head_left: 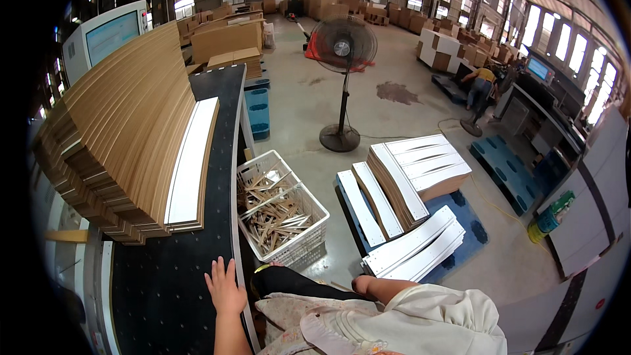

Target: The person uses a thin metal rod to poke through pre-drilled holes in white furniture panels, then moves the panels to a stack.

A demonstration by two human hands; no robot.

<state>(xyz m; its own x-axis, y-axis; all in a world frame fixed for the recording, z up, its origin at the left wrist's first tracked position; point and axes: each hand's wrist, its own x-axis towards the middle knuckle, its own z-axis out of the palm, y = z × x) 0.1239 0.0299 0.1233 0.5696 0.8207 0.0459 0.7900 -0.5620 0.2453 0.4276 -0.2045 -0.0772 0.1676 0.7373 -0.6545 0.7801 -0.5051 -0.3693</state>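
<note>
My left hand point(227, 286) lies with fingers spread at the edge of a black dotted work table point(164, 283), holding nothing. My right hand point(361, 283) is low by my leg, near a small stack of white curved boards point(417, 246); its fingers are hidden, so any grip cannot be made out. On the table, a long row of boards with brown edges point(125, 138) stands packed together, and a white-faced board point(190, 164) lies at its right end. More white boards point(430, 161) are piled on a blue pallet point(473, 230) to the right.
A white plastic crate point(315, 227) of wood offcuts stands beside the table. Beyond it are a pedestal fan point(342, 46) and cardboard boxes point(227, 43). A monitor point(108, 36) rises behind the boards. At far right a person point(482, 85) bends near another blue pallet point(509, 171).
</note>
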